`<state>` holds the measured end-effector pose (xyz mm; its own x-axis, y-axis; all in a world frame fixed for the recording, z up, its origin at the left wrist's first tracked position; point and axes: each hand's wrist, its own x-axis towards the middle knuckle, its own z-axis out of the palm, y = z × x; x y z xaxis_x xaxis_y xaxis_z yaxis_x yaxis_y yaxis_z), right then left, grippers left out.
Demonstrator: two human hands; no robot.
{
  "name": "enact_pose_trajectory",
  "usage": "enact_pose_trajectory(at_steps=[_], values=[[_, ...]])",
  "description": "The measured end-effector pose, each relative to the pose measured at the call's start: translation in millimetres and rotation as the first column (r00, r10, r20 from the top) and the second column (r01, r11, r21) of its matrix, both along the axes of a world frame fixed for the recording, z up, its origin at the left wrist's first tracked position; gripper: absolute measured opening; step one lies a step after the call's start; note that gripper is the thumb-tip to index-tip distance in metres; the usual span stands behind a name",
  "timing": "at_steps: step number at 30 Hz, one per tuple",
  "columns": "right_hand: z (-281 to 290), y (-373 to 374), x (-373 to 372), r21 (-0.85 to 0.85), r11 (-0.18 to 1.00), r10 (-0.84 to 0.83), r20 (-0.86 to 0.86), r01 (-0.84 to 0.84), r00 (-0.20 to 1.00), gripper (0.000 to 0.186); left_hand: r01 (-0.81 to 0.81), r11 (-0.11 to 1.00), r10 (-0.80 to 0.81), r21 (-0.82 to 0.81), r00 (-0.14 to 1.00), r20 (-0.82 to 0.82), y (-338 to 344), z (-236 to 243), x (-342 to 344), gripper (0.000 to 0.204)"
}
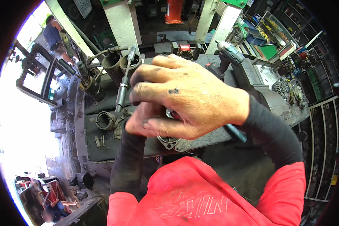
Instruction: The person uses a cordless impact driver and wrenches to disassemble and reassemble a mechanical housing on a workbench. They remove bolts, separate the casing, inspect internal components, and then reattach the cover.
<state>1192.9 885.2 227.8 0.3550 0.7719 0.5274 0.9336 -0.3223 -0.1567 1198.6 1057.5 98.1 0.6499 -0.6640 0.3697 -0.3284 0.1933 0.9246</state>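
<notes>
My right hand (pixel 186 98), grease-marked, fills the middle with its fingers curled over my left hand (pixel 141 119). My left hand is mostly hidden and its fingers are unclear. A glint of metal shows between the hands; what it is cannot be made out. Below them a round metal housing (pixel 169 144) lies on the dark bench (pixel 109 150). A long socket tool (pixel 122 90) stands out to the left. A hollow metal part (pixel 105 120) and small loose fittings (pixel 98 140) lie left of my hands.
Metal cylinders (pixel 112 66) and a tool holder (pixel 91 88) stand at the back left. An impact driver (pixel 229 52) stands back right, near alternator parts (pixel 288 92). A red-handled or red spool part (pixel 184 47) sits behind. Other people (pixel 54 34) (pixel 54 209) are at left.
</notes>
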Motion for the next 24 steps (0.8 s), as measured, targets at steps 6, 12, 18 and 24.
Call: enact_pose_trajectory(at_steps=[6, 12, 18, 24], values=[[-10.6, -58.2, 13.1, 0.379, 0.922, 0.030, -0.287, 0.085, 0.957, 0.046, -0.346, 0.937, 0.347, -0.040, 0.938, 0.016, -48.7, 29.9, -4.7, 0.029], [-137.0, -152.3, 10.8, 0.210, 0.735, -0.334, -0.715, 0.645, 0.614, 0.037, -0.577, 0.804, 0.567, -0.141, 0.816, -0.112, -69.3, 33.0, -23.3, 0.021], [-297.4, -196.7, -33.2, -0.545, 0.409, -0.912, -0.253, 0.731, 0.322, 0.053, -0.458, 0.873, 0.435, -0.165, 0.886, -0.158, -68.6, 33.1, -19.6, 0.024], [-342.6, -206.7, -21.9, -0.626, 0.361, -0.925, -0.145, 0.691, 0.351, 0.040, -0.583, 0.810, 0.574, -0.072, 0.811, -0.112, -75.2, 35.0, -29.0, 0.024]])
